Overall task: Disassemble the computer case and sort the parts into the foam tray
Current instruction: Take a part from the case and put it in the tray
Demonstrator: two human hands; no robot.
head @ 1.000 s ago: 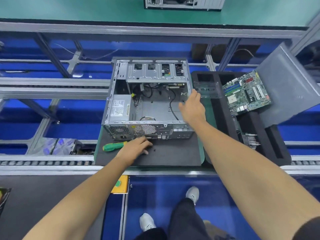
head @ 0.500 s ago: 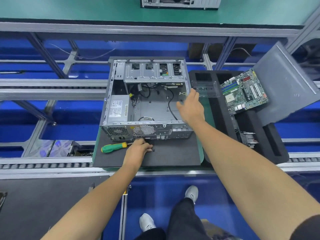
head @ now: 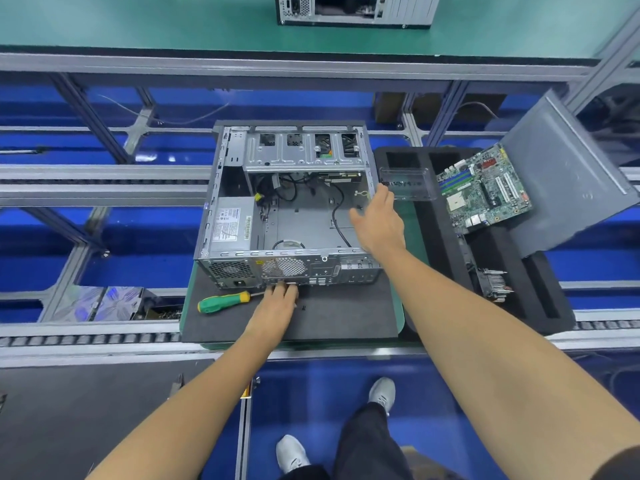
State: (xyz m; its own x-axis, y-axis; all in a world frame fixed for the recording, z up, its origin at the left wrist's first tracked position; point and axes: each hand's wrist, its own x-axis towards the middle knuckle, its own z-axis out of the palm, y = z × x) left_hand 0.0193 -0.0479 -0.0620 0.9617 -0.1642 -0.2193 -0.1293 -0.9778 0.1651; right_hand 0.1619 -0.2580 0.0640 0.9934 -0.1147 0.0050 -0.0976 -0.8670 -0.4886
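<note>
Nearest the camera, the person's two bare forearms reach forward over grey-white sneakers [head: 382,390] and a blue floor. The left hand [head: 277,304] rests on the dark grey foam mat [head: 346,317] covering the tabletop, its fingers [head: 282,289] held together and fairly straight, their tips touching the lower edge of the case's rear panel. Just to the left of that hand lies a screwdriver with a green and yellow handle [head: 223,301], flat on the mat. A few small dark screws [head: 303,308] lie just right of the hand.

The open silver metal computer case [head: 287,202] lies on its side on the mat, interior facing up, with a grey power supply box [head: 231,227] in its left part and loose black cables [head: 337,216] across the bare floor of the case. The right hand [head: 379,225] hovers over the case's right edge, fingers [head: 382,197] loosely spread and holding nothing.

To the right, touching the mat's edge, sits the black foam tray [head: 426,271] with cut-out compartments. A clear plastic cover [head: 407,183] lies at its far left, a green motherboard [head: 485,192] rests tilted across its far side, and a finned metal heatsink [head: 493,284] sits in a nearer compartment. A grey metal side panel [head: 568,178] lies beyond the motherboard.

Farthest off, a second computer case [head: 353,8] stands on a green bench surface [head: 138,22].
</note>
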